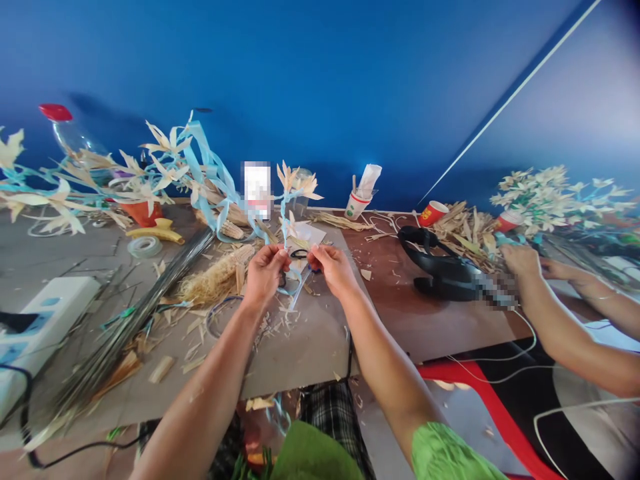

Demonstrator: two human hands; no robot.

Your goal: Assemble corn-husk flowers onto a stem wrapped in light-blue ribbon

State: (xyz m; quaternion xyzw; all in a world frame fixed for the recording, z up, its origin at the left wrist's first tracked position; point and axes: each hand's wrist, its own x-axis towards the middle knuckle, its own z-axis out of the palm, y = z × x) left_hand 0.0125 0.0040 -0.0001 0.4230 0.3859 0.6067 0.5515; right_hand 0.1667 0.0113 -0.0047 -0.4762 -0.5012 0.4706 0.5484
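Observation:
My left hand [269,272] is closed in a pinch on the lower stem of a corn-husk flower sprig [286,217]. The stem is wrapped in light blue ribbon, and pale husk blossoms spread at its top. Level with it, a short way to the right, my right hand [333,268] is closed with thumb and finger together; what it pinches is too small to make out. Between the hands lies a black loop [300,253], like a handle. Below them hang or lie a curl of blue ribbon [289,291] and a pale, see-through strip [300,291].
On the left are a wire bundle [145,320], a clear tape roll [145,247], a power strip [45,333] and more husk flowers [60,200]. Corn silk [210,280] lies beside my left wrist. A black headset-like object [440,267] sits right, near another person's arm [555,320].

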